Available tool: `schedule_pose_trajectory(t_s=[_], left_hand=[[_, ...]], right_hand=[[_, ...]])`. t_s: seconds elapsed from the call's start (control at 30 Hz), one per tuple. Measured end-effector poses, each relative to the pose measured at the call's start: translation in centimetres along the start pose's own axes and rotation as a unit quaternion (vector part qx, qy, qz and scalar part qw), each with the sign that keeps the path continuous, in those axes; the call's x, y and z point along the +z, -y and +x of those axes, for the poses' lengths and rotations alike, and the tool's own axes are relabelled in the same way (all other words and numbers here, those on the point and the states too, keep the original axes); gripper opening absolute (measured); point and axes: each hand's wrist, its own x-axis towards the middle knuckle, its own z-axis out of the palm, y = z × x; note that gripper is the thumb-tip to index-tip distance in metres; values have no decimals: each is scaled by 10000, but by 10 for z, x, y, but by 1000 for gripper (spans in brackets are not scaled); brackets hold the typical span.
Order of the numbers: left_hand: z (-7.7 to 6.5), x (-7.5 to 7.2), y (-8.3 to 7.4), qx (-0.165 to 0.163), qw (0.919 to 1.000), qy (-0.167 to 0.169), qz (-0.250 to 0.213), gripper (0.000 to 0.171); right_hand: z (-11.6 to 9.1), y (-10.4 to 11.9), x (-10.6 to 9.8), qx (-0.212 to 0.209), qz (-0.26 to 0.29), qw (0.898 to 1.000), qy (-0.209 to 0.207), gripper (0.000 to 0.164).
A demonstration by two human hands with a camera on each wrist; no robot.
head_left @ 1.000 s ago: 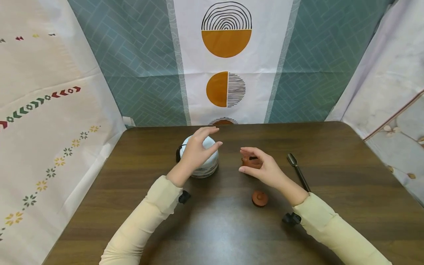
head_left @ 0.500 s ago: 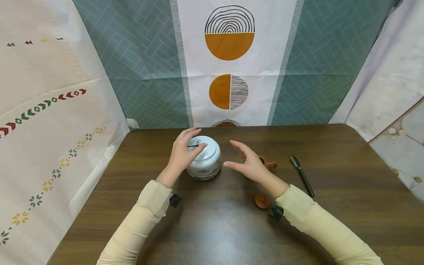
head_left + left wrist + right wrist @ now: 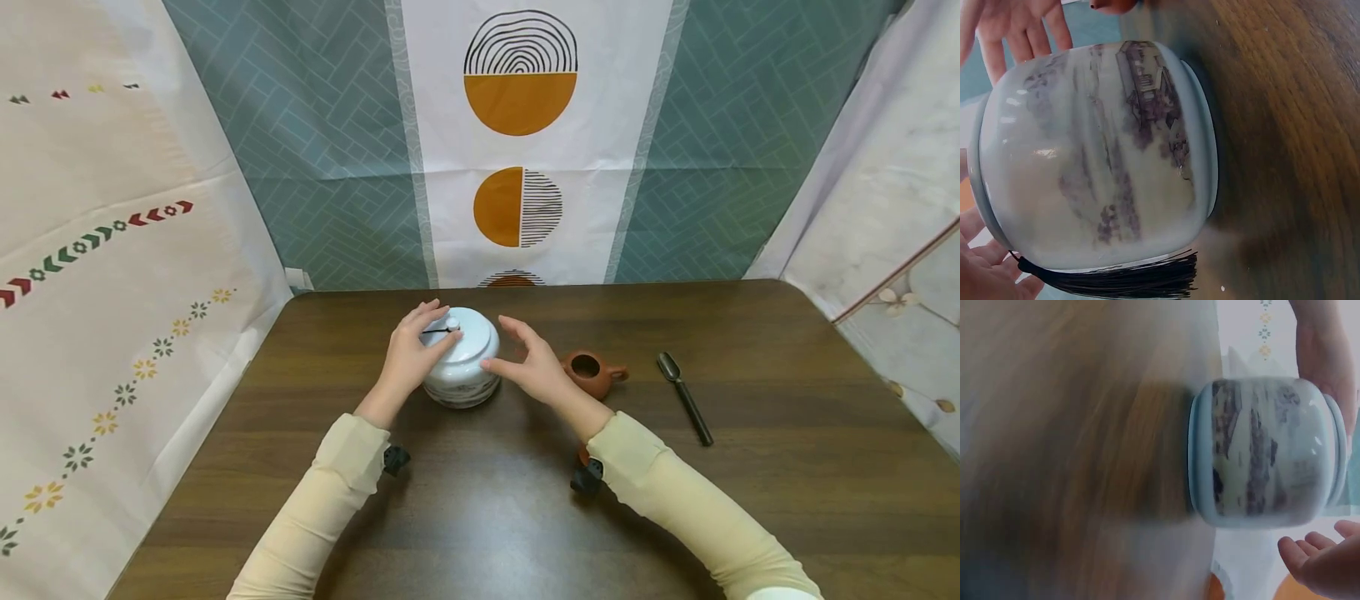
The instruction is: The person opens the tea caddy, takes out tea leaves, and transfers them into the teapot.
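A white porcelain jar [image 3: 463, 371] with a landscape painted round its side stands upright on the table. Its lid [image 3: 474, 337] has a small knob, and a black tassel [image 3: 1116, 281] hangs down the side. My left hand [image 3: 411, 346] hovers at the lid's left, thumb and fingers spread on either side of the knob. From the right my right hand [image 3: 531, 362] comes up to the jar, thumb and fingers apart, fingertips right at its shoulder. A brown clay teapot [image 3: 591, 375], lidless, sits just behind the right hand.
A dark scoop [image 3: 684, 398] lies at the right on the wooden table [image 3: 495, 517]. The small clay teapot lid [image 3: 583, 454] is mostly hidden by my right sleeve. A patterned cloth [image 3: 337, 167] hangs behind the table.
My right hand has moved left from the teapot to the jar's right side, holding nothing. My left hand has shifted left and slightly down, uncovering more of the jar's lid.
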Motion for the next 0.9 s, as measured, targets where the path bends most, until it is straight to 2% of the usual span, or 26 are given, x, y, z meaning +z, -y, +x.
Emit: schedule_pose_trajectory(t_s=[0.23,0.37,0.63,0.9], left_hand=[[0,4,3,-105,9997,95,-206,42],[1,9,5,-63,9998,-27,-208,40],[3,12,8,-133,9988,-142,-440,39],[6,15,7,-258,9974,-282,-613,38]], right_hand=[[9,-3,17,63,129,9999,26,77],[12,-5,20,37,66,10000,-3,77],[13,-4,24,608,468,9970,-49,78],[15,-9,26,476,534,9974,-75,81]])
